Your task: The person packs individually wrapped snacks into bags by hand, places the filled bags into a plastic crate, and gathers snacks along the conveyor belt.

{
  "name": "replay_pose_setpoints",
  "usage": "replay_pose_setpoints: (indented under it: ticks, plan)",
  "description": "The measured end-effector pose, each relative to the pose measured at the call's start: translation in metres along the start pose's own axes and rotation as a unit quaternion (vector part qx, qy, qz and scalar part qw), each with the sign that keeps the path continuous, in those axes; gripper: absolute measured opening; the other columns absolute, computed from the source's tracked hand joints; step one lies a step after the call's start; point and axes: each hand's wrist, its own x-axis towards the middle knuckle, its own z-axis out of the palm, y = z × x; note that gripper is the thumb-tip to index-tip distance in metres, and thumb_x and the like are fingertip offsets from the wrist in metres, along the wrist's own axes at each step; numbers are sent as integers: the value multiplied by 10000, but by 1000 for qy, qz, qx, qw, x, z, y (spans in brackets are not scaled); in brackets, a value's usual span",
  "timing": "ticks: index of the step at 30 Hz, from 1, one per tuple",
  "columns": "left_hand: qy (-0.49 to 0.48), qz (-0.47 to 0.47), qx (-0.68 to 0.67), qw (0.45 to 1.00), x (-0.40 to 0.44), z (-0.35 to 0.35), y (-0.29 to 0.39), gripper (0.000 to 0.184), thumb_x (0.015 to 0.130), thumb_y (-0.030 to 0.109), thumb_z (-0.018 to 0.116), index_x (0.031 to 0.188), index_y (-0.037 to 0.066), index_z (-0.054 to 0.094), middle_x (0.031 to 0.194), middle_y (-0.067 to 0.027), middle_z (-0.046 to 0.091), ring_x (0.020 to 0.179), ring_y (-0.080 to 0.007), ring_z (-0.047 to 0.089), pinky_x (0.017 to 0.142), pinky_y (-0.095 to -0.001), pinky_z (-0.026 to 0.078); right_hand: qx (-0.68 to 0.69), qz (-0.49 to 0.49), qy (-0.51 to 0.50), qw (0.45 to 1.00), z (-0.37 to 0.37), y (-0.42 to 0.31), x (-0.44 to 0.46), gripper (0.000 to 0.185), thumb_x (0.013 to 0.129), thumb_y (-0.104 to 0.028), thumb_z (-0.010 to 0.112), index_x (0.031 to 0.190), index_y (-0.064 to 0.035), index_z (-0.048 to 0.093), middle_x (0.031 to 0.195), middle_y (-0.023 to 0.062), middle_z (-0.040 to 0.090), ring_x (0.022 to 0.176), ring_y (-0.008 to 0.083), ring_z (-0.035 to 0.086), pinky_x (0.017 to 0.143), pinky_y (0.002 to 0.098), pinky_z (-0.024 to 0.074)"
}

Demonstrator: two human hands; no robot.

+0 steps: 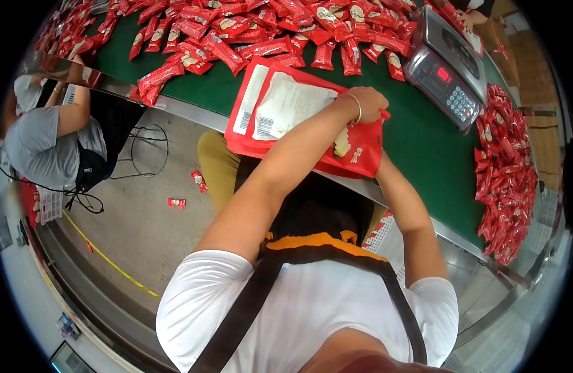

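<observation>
red bags (286, 102): stacked, hanging over the green table's (445, 186) near edge; a slack grip could drop one!
left hand (367, 102): fingers curled onto the bags' right-hand edge; a hard tug could crease it.
right hand: hidden behind the bags, can't tell its grip.
snack packets (261, 48): heaped right behind; one swing could scatter them.
scale (445, 74): near the left hand; a knock could jolt it.

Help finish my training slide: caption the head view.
Left hand on red bags, right hand hidden behind, near heaped packets and a scale.
</observation>
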Motion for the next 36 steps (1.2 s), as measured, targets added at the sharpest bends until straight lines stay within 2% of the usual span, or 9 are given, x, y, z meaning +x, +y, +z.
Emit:
replay_pose_setpoints:
  ticks: [8, 10, 12, 14, 15, 19, 21, 28, 36]
  plan:
    - [84, 0, 40, 996, -24, -7, 11, 182, 861, 269, 579, 973, 132, 620, 893, -173, 678, 881, -377, 651, 758, -510, 494, -155, -47, 43, 986, 15, -21, -12, 402, 1036, -153, 427, 1423, -49, 393, 1390, 118, 503, 1204, 235, 568, 991, 378, 500]
    - [155, -2, 77, 985, -42, -27, 24, 186, 872, 274, 598, 1010, 148, 605, 868, -139, 689, 834, -367, 664, 704, -515, 504, -500, -128, 43, 855, 36, -69, -47, 476, 994, -170, 522, 1428, -29, 386, 1407, 123, 494, 1200, 222, 570, 965, 348, 489]
    - [271, 2, 151, 951, -50, -36, 35, 99, 871, 187, 604, 940, 119, 584, 793, -112, 673, 723, -327, 671, 572, -465, 510, -194, -289, 211, 913, 58, -102, -70, 568, 837, -222, 707, 1329, -3, 525, 1307, 117, 574, 1135, 181, 574, 1004, 335, 440]
    - [320, 29, 176, 931, -62, -47, 73, 72, 838, 137, 586, 898, 97, 581, 755, -121, 662, 680, -299, 686, 590, -414, 528, -183, -232, 114, 948, 114, -121, -86, 584, 792, -234, 714, 1295, 8, 543, 1253, 122, 591, 1152, 185, 560, 1018, 341, 423]
    - [332, 52, 188, 923, -65, -44, 90, 66, 831, 134, 587, 887, 100, 576, 726, -101, 651, 653, -288, 681, 580, -405, 525, -425, -17, 62, 903, 111, -131, -84, 568, 763, -203, 719, 1269, -13, 545, 1210, 118, 604, 1146, 184, 554, 1001, 342, 431]
    - [392, 121, 139, 901, -81, -54, 136, 204, 818, 124, 656, 1011, 95, 596, 930, -116, 644, 867, -339, 651, 788, -484, 507, -547, -332, 160, 751, 80, -102, -49, 341, 806, -76, 685, 1141, -57, 621, 1037, 68, 667, 947, 153, 614, 874, 325, 492]
    - [471, 213, 82, 852, -102, -52, 139, 330, 792, 90, 682, 1109, 66, 593, 1120, -133, 604, 1068, -357, 594, 990, -540, 414, -204, -297, 163, 918, 67, -129, -54, 340, 845, -54, 669, 1179, -52, 606, 1086, 63, 660, 978, 162, 625, 870, 334, 509]
    - [235, 50, 116, 964, -159, 56, 50, 515, 819, 261, 683, 1270, 58, 539, 1356, -161, 490, 1322, -358, 419, 1115, -556, 277, 97, -412, 447, 788, -57, -255, -37, 377, 872, -136, 692, 1214, -14, 590, 1143, 138, 637, 996, 277, 648, 820, 420, 555]
    - [188, 28, 199, 961, -153, 83, 40, 620, 848, 478, 591, 1330, 89, 546, 1427, -130, 476, 1352, -342, 403, 1123, -564, 260, 227, -372, 348, 830, -80, -221, -71, 564, 940, -426, 604, 1299, -3, 504, 1084, 146, 632, 981, 268, 620, 722, 427, 531]
